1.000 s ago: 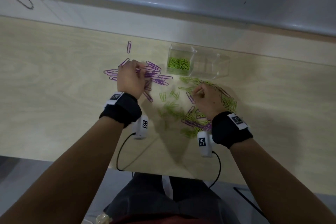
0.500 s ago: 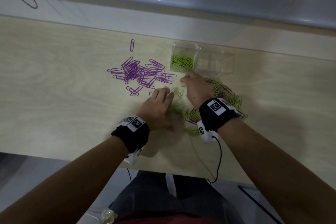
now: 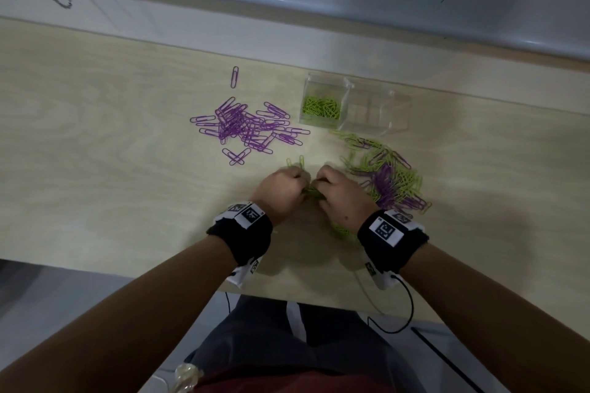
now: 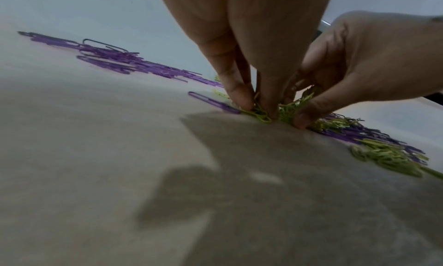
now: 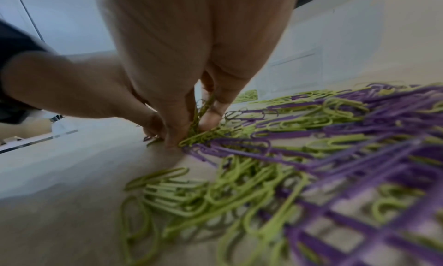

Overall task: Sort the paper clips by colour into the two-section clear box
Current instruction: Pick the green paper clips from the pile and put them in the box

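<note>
My left hand (image 3: 282,190) and right hand (image 3: 340,193) meet knuckle to knuckle, fingers curled down and pinching one small clump of green clips (image 4: 260,113) against the pale wooden table (image 3: 95,153). To my right lies the mixed green-and-purple pile (image 3: 388,179) (still tangled together); the purple clips (image 3: 245,126) spread out to my left. Beyond them stands the clear box (image 3: 352,105), green clips in its left section (image 3: 321,107), near a pale wall at the table's far edge.
</note>
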`<state>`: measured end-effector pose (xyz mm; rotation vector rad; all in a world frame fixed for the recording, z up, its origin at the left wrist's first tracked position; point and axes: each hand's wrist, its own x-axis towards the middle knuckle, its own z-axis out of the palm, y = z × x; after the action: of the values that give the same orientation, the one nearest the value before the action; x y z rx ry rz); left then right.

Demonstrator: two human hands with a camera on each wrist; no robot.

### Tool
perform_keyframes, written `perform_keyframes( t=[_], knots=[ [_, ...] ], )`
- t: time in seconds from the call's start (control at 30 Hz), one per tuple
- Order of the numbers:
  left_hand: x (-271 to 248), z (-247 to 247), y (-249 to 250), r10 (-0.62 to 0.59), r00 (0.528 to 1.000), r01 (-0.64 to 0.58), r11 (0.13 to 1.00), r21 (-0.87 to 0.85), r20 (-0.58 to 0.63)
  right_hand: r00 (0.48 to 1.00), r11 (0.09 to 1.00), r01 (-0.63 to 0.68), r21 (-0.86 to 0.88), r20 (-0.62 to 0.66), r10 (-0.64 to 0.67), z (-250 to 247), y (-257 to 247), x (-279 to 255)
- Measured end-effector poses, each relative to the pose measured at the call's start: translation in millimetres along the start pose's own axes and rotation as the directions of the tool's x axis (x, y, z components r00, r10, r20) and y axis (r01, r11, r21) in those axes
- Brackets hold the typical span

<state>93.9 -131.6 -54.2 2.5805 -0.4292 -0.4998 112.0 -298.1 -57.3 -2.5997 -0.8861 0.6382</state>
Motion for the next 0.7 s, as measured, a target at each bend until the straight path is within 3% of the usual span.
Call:
perform_keyframes(
  t=[0.07, 0.17, 0.23, 0.3, 0.4, 0.5, 0.57, 0.63, 0.7],
  knots=[
    [1.5, -3.1, 4.5, 0.038, 0.999, -0.038, 0.999, 0.031, 0.0, 1.0, 1.0, -0.019, -0.018, 0.016, 0.02, 1.9, -1.3, 2.8],
    [7.4, -10.0, 4.7, -0.029, 0.997, 0.026, 0.999, 0.046, 0.067, 0.999, 0.999, -0.036, -0.003, 0.016, 0.036, -1.8, 2.2, 7.5],
    [10.9, -14.9, 1.5, -0.082, 0.991, 0.085, 0.996, -0.026, 0.102, 0.997, 0.992, -0.059, 0.11, -0.036, 0.064, -7.4, 6.5, 9.4],
    [13.2, -16.8, -2.7, -0.115, 0.989, 0.127, 0.984, -0.126, 0.096, 0.972, 0.923, -0.156, 0.353, -0.113, 0.207, -15.8, 12.2, 10.1],
    [15.4, -24.1, -8.8, -0.186, 0.979, 0.203, 0.908, -0.367, 0.083, 0.899, 0.593, -0.287, 0.752, -0.003, 0.439, -31.0, 22.3, 7.5],
    [19.0, -34.2, -11.2, -0.227, 0.974, 0.205, 0.836, -0.509, 0.019, 0.866, 0.214, -0.311, 0.926, 0.183, 0.465, -48.4, 28.1, 5.4],
    [25.1, -46.0, -11.4, -0.243, 0.969, 0.172, 0.797, -0.579, -0.047, 0.867, 0.019, -0.282, 0.959, 0.246, 0.433, -63.1, 29.3, 6.4],
    [33.4, -62.0, -8.2, -0.259, 0.961, 0.133, 0.737, -0.663, -0.095, 0.881, -0.056, -0.243, 0.969, 0.244, 0.406, -79.1, 29.2, 9.6],
    [45.3, -78.9, -3.8, -0.278, 0.947, 0.088, 0.712, -0.697, -0.164, 0.893, -0.049, -0.195, 0.98, 0.198, 0.405, -96.3, 28.1, 16.2]
  ],
)
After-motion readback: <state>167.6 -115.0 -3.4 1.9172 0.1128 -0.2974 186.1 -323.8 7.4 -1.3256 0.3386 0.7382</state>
